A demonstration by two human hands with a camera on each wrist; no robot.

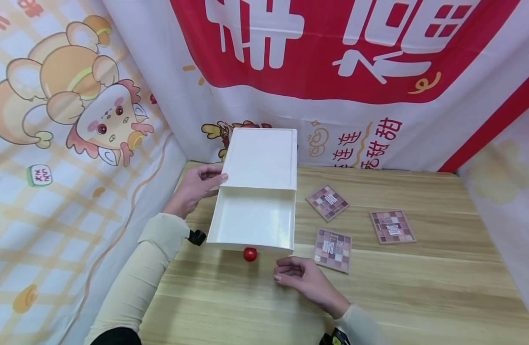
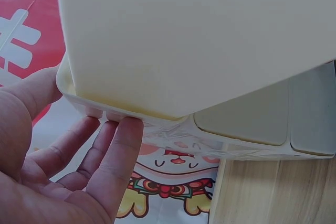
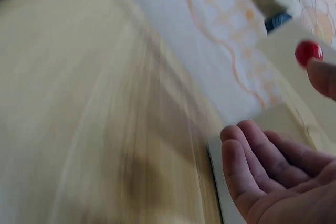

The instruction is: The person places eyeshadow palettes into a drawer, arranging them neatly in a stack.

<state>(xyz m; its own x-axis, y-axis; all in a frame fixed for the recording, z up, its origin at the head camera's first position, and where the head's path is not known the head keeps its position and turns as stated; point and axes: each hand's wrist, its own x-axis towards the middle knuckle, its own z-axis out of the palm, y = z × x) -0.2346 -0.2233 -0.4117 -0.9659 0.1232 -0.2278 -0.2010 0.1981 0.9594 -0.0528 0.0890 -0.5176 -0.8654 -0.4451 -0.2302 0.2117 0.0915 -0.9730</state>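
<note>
A white drawer cabinet stands by the back curtain, its top drawer pulled out toward me and bare inside. On the drawer's front is a round red knob. With thumb and fingertips my left hand holds the cabinet's left side near its front edge; up close, the left wrist view has the fingertips against the cabinet rim. My right hand hovers in front of the drawer's right corner, fingers loosely bent, nothing in them. In the right wrist view the knob appears beyond the thumb.
To the right of the cabinet, three flat pinkish checkered palettes lie on the wooden table: one at the back, one nearer me, another farther right. Printed cloth hangs along the left side and back.
</note>
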